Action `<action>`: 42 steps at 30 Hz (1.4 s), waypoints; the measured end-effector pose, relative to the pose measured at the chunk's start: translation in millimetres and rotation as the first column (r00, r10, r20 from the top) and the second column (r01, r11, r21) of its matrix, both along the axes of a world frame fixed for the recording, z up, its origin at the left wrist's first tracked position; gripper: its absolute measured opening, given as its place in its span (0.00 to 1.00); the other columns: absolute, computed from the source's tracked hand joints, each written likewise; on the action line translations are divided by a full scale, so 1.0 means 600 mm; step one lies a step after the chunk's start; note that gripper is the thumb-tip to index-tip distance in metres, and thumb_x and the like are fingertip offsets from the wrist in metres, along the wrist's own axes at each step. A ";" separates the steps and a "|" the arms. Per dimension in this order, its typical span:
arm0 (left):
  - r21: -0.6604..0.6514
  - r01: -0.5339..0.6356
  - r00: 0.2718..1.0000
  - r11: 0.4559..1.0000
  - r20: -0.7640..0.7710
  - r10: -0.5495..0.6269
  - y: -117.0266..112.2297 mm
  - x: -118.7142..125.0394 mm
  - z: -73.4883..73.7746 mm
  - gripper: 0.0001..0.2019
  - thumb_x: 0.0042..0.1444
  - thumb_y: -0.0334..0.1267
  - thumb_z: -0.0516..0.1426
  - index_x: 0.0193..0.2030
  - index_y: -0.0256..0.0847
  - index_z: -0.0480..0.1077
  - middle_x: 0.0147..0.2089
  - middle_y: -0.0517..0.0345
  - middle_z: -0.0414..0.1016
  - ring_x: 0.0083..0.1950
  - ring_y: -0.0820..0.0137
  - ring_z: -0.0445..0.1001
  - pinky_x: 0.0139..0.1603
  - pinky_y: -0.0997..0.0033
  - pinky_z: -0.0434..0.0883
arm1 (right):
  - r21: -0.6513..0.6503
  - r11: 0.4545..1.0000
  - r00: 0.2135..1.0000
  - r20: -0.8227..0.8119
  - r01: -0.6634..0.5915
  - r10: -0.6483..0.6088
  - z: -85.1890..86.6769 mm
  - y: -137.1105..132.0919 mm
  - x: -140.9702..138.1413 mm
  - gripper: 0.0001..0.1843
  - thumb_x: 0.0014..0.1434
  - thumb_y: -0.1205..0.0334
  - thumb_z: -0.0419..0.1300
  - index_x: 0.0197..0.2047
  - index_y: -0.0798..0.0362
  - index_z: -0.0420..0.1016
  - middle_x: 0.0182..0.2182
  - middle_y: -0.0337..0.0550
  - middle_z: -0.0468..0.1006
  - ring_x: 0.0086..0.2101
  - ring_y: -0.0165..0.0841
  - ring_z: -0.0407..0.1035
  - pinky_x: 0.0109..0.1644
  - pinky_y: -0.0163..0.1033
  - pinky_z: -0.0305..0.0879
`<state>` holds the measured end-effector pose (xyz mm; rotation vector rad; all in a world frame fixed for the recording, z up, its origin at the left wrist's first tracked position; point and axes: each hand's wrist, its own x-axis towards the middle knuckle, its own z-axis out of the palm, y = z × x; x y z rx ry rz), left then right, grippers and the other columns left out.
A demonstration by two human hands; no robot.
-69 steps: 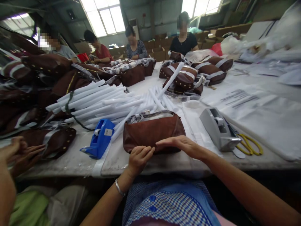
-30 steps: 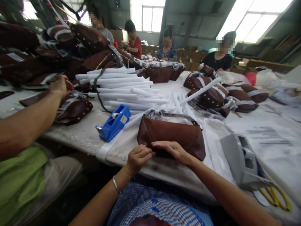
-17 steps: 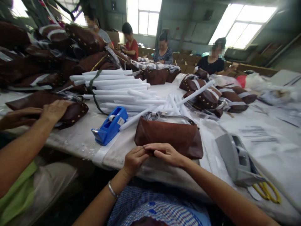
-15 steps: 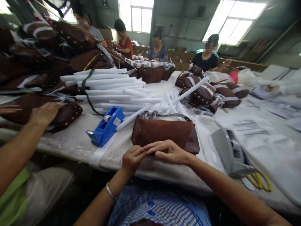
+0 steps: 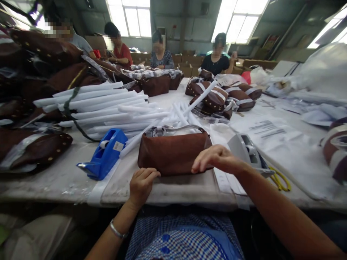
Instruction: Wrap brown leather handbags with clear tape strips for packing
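Observation:
A brown bag [image 5: 173, 151] with a clear-wrapped handle on top lies on a grey pad [image 5: 176, 186] at the table's near edge, straight in front of me. My left hand [image 5: 141, 186] is curled, its fingertips pinching the bag's lower left front edge. My right hand [image 5: 217, 160] hangs over the bag's lower right corner, fingers bent downward and touching it, with nothing seen in them. A silver bangle sits on my left wrist.
A blue tape dispenser [image 5: 104, 155] stands left of the bag, a grey one [image 5: 246, 150] right of it, with yellow scissors [image 5: 280, 178] beyond. White rolled tubes [image 5: 108, 108] and piles of brown bags [image 5: 32, 148] fill the left and middle. Several people sit across the table.
My right hand has slid from beside my left hand to the bag's right corner. The neighbour's arm at the left has gone out of view. The camera has swung right.

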<state>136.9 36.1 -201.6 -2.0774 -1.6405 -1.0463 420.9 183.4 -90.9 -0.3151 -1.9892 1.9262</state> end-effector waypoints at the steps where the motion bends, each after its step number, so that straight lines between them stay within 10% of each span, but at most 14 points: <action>1: 0.000 0.003 1.000 1.000 -0.003 -0.003 0.000 0.000 0.000 0.13 0.66 0.28 0.53 0.39 0.46 0.77 0.38 0.61 0.80 0.37 0.69 0.71 0.42 0.66 0.65 | -0.063 0.997 0.999 -0.032 0.041 -0.043 -0.005 0.000 0.005 0.30 0.62 0.36 0.59 0.31 0.56 0.83 0.38 0.50 0.83 0.40 0.40 0.79 0.50 0.47 0.74; 7: -0.043 0.036 0.996 0.998 -0.076 -0.039 -0.004 0.006 0.001 0.14 0.65 0.26 0.51 0.40 0.46 0.77 0.39 0.61 0.80 0.36 0.68 0.70 0.41 0.64 0.63 | -0.206 0.961 0.979 0.124 0.186 -0.163 -0.104 -0.010 -0.004 0.29 0.62 0.38 0.60 0.33 0.58 0.83 0.44 0.55 0.82 0.44 0.39 0.78 0.51 0.44 0.74; 17: -0.417 -0.051 0.947 0.907 -0.310 -0.089 0.014 0.036 0.123 0.09 0.62 0.45 0.60 0.34 0.43 0.73 0.37 0.55 0.76 0.41 0.61 0.72 0.40 0.61 0.68 | 0.301 0.912 0.951 0.045 0.279 -0.306 -0.091 -0.027 -0.007 0.18 0.63 0.47 0.62 0.34 0.53 0.84 0.40 0.46 0.84 0.41 0.37 0.77 0.47 0.39 0.72; 20: -0.352 0.076 0.914 0.933 -0.349 -0.206 0.046 0.055 0.139 0.13 0.63 0.48 0.58 0.48 0.43 0.74 0.51 0.52 0.77 0.52 0.60 0.73 0.50 0.59 0.70 | 0.291 0.919 0.952 0.066 0.268 -0.299 -0.098 -0.019 -0.008 0.19 0.63 0.47 0.63 0.34 0.54 0.83 0.39 0.46 0.83 0.40 0.36 0.77 0.45 0.38 0.72; 23: -0.263 0.187 0.855 0.947 -0.432 -0.289 0.078 0.065 0.111 0.29 0.63 0.52 0.57 0.69 0.47 0.60 0.73 0.50 0.59 0.72 0.56 0.58 0.69 0.48 0.58 | 0.289 0.924 0.960 0.052 0.250 -0.276 -0.101 -0.018 -0.007 0.19 0.64 0.47 0.61 0.34 0.54 0.83 0.39 0.47 0.83 0.39 0.35 0.77 0.45 0.37 0.72; 30: -0.077 0.096 0.845 0.992 -0.520 -0.122 0.084 0.064 -0.002 0.31 0.65 0.53 0.54 0.73 0.55 0.52 0.77 0.54 0.49 0.76 0.56 0.49 0.75 0.42 0.36 | 0.445 0.867 0.969 -0.014 0.226 -0.245 -0.111 -0.052 -0.015 0.13 0.66 0.54 0.60 0.37 0.51 0.84 0.38 0.47 0.84 0.41 0.37 0.78 0.49 0.40 0.73; 34: -0.105 0.086 0.863 0.991 -0.488 -0.126 0.081 0.068 -0.007 0.33 0.65 0.56 0.52 0.74 0.56 0.49 0.77 0.55 0.46 0.77 0.56 0.45 0.75 0.43 0.29 | 0.503 0.827 0.963 -0.047 0.251 -0.264 -0.065 -0.020 -0.032 0.10 0.67 0.57 0.59 0.41 0.47 0.83 0.39 0.45 0.84 0.42 0.38 0.78 0.49 0.41 0.74; 37: -0.140 0.077 0.874 0.987 -0.467 -0.134 0.082 0.069 0.003 0.34 0.64 0.57 0.52 0.74 0.56 0.48 0.78 0.55 0.45 0.77 0.56 0.44 0.75 0.43 0.28 | 0.689 0.647 0.919 -0.074 0.327 -0.386 -0.023 0.047 -0.061 0.12 0.69 0.57 0.56 0.49 0.47 0.81 0.48 0.46 0.82 0.49 0.39 0.75 0.56 0.43 0.70; 39: -0.145 0.076 0.877 0.986 -0.462 -0.135 0.083 0.069 0.007 0.35 0.63 0.58 0.53 0.74 0.57 0.49 0.77 0.54 0.46 0.77 0.56 0.45 0.75 0.43 0.27 | 0.803 0.533 0.881 0.022 0.266 -0.473 -0.011 0.098 -0.089 0.16 0.68 0.53 0.57 0.54 0.48 0.78 0.51 0.49 0.80 0.51 0.43 0.73 0.58 0.46 0.67; 42: -0.139 0.073 0.875 0.988 -0.466 -0.130 0.085 0.068 0.006 0.36 0.62 0.60 0.54 0.73 0.56 0.50 0.77 0.54 0.47 0.77 0.55 0.43 0.74 0.42 0.27 | 0.851 0.522 0.813 0.267 0.053 -0.517 -0.016 0.153 -0.137 0.22 0.68 0.45 0.54 0.54 0.49 0.79 0.49 0.50 0.81 0.49 0.46 0.75 0.54 0.48 0.68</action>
